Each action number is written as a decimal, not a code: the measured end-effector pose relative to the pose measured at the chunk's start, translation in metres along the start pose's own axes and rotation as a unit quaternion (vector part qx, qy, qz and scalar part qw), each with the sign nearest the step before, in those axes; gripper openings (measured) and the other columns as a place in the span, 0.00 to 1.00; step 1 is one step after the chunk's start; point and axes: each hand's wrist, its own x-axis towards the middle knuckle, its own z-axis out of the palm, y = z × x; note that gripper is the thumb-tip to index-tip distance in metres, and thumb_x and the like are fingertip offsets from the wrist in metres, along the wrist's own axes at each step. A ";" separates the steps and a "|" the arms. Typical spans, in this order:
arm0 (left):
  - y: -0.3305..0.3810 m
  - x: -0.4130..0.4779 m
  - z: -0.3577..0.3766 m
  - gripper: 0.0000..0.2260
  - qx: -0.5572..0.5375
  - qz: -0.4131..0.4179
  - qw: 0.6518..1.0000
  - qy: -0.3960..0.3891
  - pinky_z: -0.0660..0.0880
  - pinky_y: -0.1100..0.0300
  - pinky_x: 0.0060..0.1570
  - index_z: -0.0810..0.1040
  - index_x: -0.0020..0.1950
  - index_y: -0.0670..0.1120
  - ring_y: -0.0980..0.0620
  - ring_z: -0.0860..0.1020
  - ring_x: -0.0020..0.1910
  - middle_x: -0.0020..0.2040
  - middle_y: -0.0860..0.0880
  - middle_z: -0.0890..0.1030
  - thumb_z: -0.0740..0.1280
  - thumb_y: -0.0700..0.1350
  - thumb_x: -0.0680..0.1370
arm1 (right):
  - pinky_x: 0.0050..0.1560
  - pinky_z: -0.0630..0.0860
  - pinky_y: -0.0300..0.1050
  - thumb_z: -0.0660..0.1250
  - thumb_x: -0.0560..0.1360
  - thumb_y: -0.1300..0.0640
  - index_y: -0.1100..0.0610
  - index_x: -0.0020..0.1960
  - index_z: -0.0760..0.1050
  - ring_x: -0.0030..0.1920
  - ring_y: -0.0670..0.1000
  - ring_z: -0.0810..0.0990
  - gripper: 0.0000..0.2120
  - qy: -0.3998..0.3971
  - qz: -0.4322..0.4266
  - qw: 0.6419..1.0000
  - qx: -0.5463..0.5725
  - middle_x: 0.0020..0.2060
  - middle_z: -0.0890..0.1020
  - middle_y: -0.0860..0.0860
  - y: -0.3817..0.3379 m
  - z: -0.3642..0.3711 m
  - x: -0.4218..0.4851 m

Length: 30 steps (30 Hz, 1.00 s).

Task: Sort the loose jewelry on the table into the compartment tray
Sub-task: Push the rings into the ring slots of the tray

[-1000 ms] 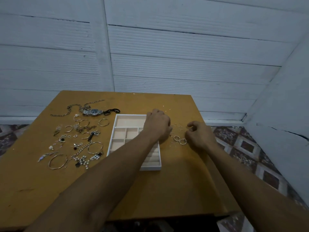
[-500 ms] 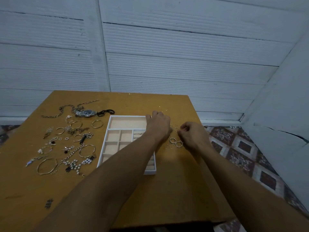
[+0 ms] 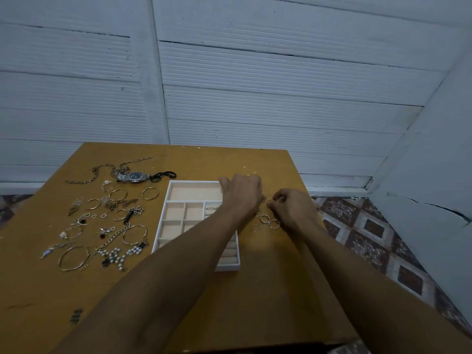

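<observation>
Our left hand (image 3: 241, 194) and right hand (image 3: 291, 210) curl over small silver rings (image 3: 268, 221); we cannot tell what the fingers hold. The white compartment tray (image 3: 195, 183) is nearly empty; most jewelry waits near the surface's left edge.

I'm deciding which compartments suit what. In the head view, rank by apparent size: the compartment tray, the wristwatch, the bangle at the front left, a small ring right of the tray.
1. Compartment tray
2. Front-left bangle and wristwatch: similar span; the bangle lies nearer the camera, so unranked
3. Small ring
</observation>
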 end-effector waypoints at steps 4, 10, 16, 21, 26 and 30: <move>-0.005 -0.003 -0.011 0.05 -0.048 0.004 0.999 0.015 0.58 0.53 0.50 0.77 0.42 0.52 0.51 0.75 0.51 0.43 0.54 0.82 0.69 0.51 0.76 | 0.52 0.78 0.53 0.70 0.73 0.47 0.48 0.48 0.81 0.47 0.51 0.81 0.07 -0.010 0.020 1.000 0.014 0.45 0.84 0.48 -0.007 0.001 0.003; -0.041 -0.010 -0.049 0.05 -0.211 -0.034 0.977 0.009 0.77 0.54 0.52 0.85 0.46 0.49 0.52 0.80 0.47 0.46 0.50 0.84 0.73 0.48 0.73 | 0.51 0.79 0.54 0.72 0.73 0.51 0.50 0.44 0.79 0.47 0.52 0.80 0.04 -0.036 0.057 0.996 0.053 0.43 0.83 0.49 -0.009 0.002 0.009; -0.088 -0.034 -0.089 0.05 -0.224 -0.079 0.971 0.040 0.73 0.61 0.43 0.84 0.47 0.50 0.54 0.78 0.45 0.44 0.51 0.83 0.73 0.49 0.74 | 0.50 0.79 0.57 0.72 0.73 0.51 0.51 0.43 0.74 0.45 0.53 0.80 0.08 -0.034 0.078 0.993 0.084 0.40 0.81 0.50 -0.011 0.001 0.004; -0.108 -0.052 -0.095 0.04 -0.245 -0.082 0.965 0.048 0.72 0.63 0.35 0.85 0.45 0.50 0.58 0.75 0.36 0.37 0.54 0.80 0.73 0.49 0.73 | 0.50 0.78 0.57 0.71 0.74 0.53 0.50 0.42 0.71 0.43 0.53 0.79 0.09 -0.021 0.056 0.995 0.083 0.38 0.79 0.49 -0.012 -0.001 -0.002; -0.117 -0.061 -0.096 0.05 -0.248 -0.062 0.966 0.042 0.75 0.61 0.41 0.85 0.47 0.48 0.59 0.79 0.39 0.40 0.54 0.83 0.73 0.48 0.74 | 0.44 0.76 0.49 0.71 0.74 0.56 0.53 0.40 0.73 0.42 0.52 0.78 0.08 -0.014 0.069 0.988 0.134 0.38 0.79 0.49 -0.010 -0.014 -0.009; -0.114 -0.066 -0.097 0.04 -0.229 -0.043 0.972 0.008 0.71 0.68 0.41 0.85 0.47 0.48 0.61 0.78 0.43 0.42 0.54 0.83 0.72 0.46 0.75 | 0.36 0.75 0.44 0.73 0.73 0.60 0.57 0.40 0.76 0.37 0.50 0.78 0.06 -0.021 0.050 0.980 0.191 0.37 0.80 0.51 -0.017 -0.032 -0.018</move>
